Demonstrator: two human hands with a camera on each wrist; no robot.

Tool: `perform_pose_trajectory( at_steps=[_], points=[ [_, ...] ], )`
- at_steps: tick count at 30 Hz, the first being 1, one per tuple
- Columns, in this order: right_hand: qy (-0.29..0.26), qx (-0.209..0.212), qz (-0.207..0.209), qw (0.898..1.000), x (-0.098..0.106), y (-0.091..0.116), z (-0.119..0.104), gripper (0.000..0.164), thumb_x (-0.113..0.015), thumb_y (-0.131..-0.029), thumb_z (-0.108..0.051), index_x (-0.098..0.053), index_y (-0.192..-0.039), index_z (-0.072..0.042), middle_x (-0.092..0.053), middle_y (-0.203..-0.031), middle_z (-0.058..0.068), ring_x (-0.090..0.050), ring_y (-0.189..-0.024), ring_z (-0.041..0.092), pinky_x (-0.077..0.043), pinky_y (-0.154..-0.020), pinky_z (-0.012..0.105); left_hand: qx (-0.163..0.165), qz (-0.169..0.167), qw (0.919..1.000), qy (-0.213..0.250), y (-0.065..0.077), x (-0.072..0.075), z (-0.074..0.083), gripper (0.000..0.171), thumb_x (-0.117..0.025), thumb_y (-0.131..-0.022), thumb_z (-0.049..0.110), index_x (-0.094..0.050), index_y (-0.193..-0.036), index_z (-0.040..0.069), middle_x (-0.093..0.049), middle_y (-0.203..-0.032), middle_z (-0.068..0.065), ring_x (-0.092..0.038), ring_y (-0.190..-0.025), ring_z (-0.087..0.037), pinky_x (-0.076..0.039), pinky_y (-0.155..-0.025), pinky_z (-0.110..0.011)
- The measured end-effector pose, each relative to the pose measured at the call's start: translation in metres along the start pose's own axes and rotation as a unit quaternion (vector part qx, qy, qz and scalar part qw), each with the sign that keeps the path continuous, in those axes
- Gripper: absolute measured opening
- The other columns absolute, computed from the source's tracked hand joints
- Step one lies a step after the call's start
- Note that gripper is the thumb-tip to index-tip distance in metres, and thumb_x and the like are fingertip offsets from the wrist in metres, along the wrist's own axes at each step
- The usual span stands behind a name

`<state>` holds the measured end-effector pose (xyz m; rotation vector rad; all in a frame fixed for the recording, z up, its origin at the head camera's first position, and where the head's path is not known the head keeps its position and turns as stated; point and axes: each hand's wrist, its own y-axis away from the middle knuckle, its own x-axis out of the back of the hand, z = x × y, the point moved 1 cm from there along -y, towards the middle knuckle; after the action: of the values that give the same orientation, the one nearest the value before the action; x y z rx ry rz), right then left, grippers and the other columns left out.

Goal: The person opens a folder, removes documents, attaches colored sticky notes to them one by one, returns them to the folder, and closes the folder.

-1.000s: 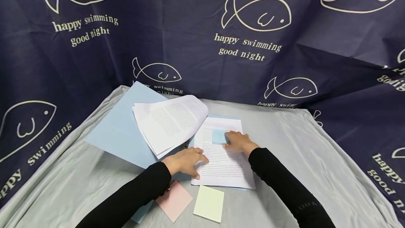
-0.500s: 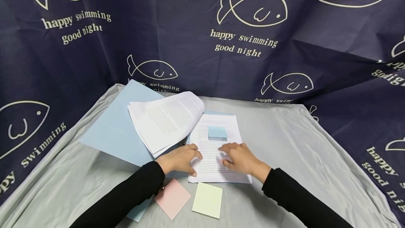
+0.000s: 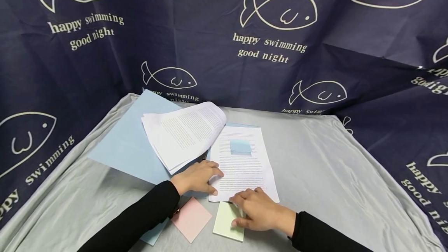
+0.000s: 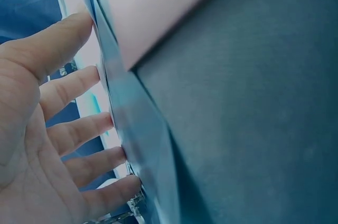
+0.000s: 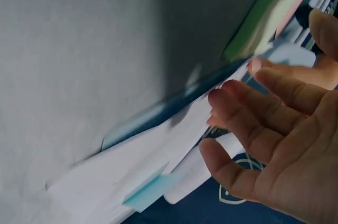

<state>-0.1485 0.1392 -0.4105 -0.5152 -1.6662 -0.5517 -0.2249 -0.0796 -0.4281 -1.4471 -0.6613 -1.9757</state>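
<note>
A blue folder (image 3: 122, 143) lies open with a printed page (image 3: 241, 172) on its right side. Stuck near the top of that page is a light blue sticky note (image 3: 240, 145), its lower edge lifting a little. My left hand (image 3: 197, 177) rests on the page's left edge with fingers spread; the left wrist view shows its fingertips along the folder's edge. Over the pale green sticky-note pad (image 3: 223, 223) is my right hand (image 3: 260, 210), thumb overlapping the pad and fingers slightly bent near the page's bottom edge. In the right wrist view nothing lies between its fingers.
Turned-over sheets (image 3: 189, 133) curl across the folder's left cover. A pink sticky-note pad (image 3: 192, 221) lies left of the green one, and a blue piece (image 3: 154, 233) shows beside my left sleeve. Metal binder hardware (image 4: 136, 205) appears in the left wrist view. Grey cloth (image 3: 308, 158) covers the table.
My right hand has left the blue sticky note on the page and come down toward me to the green pad. The left hand has stayed at the page's left edge.
</note>
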Motion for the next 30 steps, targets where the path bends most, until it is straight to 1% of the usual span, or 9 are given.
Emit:
perform_pose_trajectory(
  at_steps=[2,6,8,11,16,20,25,30],
  points=[
    [0.013,0.012,0.007,1.000,-0.003,0.001,-0.003,0.063,-0.052,-0.085,-0.059,-0.058,-0.122,-0.009,-0.060,-0.112,0.002,-0.055,-0.097,0.015,-0.039,-0.072,0.036,0.002,-0.004,1.0000,0.004,0.000,0.000,0.000,0.052,-0.075,-0.076,0.040,-0.063,-0.121,0.017,-0.048,-0.133,-0.013,-0.042,-0.122,-0.033,-0.036,-0.095,-0.046],
    [0.063,0.039,0.035,0.997,-0.010,0.001,-0.009,0.073,-0.044,-0.082,-0.069,-0.060,-0.119,-0.008,-0.059,-0.106,0.002,-0.054,-0.091,0.014,-0.038,-0.067,0.032,0.005,-0.009,0.9999,0.010,0.001,0.000,0.000,0.053,-0.075,-0.076,0.039,-0.062,-0.122,0.016,-0.047,-0.134,-0.013,-0.040,-0.124,-0.032,-0.034,-0.097,-0.045],
    [0.085,0.049,0.050,0.994,-0.013,0.001,-0.012,0.076,-0.044,-0.080,-0.072,-0.061,-0.117,-0.008,-0.058,-0.103,0.002,-0.052,-0.088,0.013,-0.036,-0.064,0.029,0.006,-0.009,0.9999,0.012,0.001,0.000,0.000,0.053,-0.075,-0.076,0.038,-0.062,-0.122,0.016,-0.047,-0.134,-0.013,-0.040,-0.124,-0.032,-0.034,-0.097,-0.045],
    [0.103,0.053,0.065,0.991,-0.017,0.001,-0.014,0.076,-0.048,-0.077,-0.073,-0.061,-0.115,-0.008,-0.055,-0.098,0.000,-0.048,-0.083,0.010,-0.034,-0.061,0.026,0.006,-0.008,0.9999,0.012,0.001,0.000,0.000,0.053,-0.075,-0.076,0.039,-0.062,-0.122,0.016,-0.048,-0.134,-0.013,-0.041,-0.124,-0.032,-0.034,-0.097,-0.044],
    [0.112,0.054,0.076,0.989,-0.020,0.001,-0.017,0.075,-0.056,-0.074,-0.071,-0.059,-0.113,-0.007,-0.051,-0.092,-0.002,-0.045,-0.078,0.008,-0.033,-0.059,0.024,0.006,-0.007,0.9999,0.012,0.000,0.000,0.000,0.053,-0.075,-0.076,0.039,-0.062,-0.122,0.016,-0.047,-0.134,-0.013,-0.041,-0.124,-0.031,-0.034,-0.097,-0.044],
    [0.111,0.054,0.083,0.989,-0.022,0.001,-0.019,0.076,-0.060,-0.071,-0.070,-0.058,-0.113,-0.006,-0.050,-0.092,-0.001,-0.045,-0.078,0.009,-0.031,-0.059,0.024,0.008,-0.008,0.9999,0.012,0.000,0.000,0.000,0.054,-0.075,-0.076,0.039,-0.062,-0.122,0.016,-0.047,-0.134,-0.012,-0.040,-0.124,-0.031,-0.034,-0.098,-0.044],
    [0.104,0.050,0.092,0.989,-0.024,0.002,-0.019,0.073,-0.063,-0.070,-0.068,-0.059,-0.111,-0.007,-0.051,-0.092,0.000,-0.045,-0.078,0.009,-0.030,-0.059,0.023,0.012,-0.009,0.9997,0.022,-0.001,-0.001,0.000,0.054,-0.076,-0.076,0.038,-0.062,-0.122,0.015,-0.047,-0.135,-0.013,-0.040,-0.124,-0.031,-0.034,-0.097,-0.044],
    [0.103,0.044,0.094,0.989,-0.025,0.002,-0.020,0.070,-0.063,-0.071,-0.066,-0.059,-0.110,-0.008,-0.051,-0.091,0.000,-0.045,-0.078,0.010,-0.029,-0.059,0.024,0.010,-0.008,0.9996,0.025,-0.001,-0.001,0.000,0.053,-0.076,-0.076,0.037,-0.062,-0.122,0.014,-0.047,-0.134,-0.013,-0.040,-0.124,-0.031,-0.034,-0.098,-0.044]
  ],
)
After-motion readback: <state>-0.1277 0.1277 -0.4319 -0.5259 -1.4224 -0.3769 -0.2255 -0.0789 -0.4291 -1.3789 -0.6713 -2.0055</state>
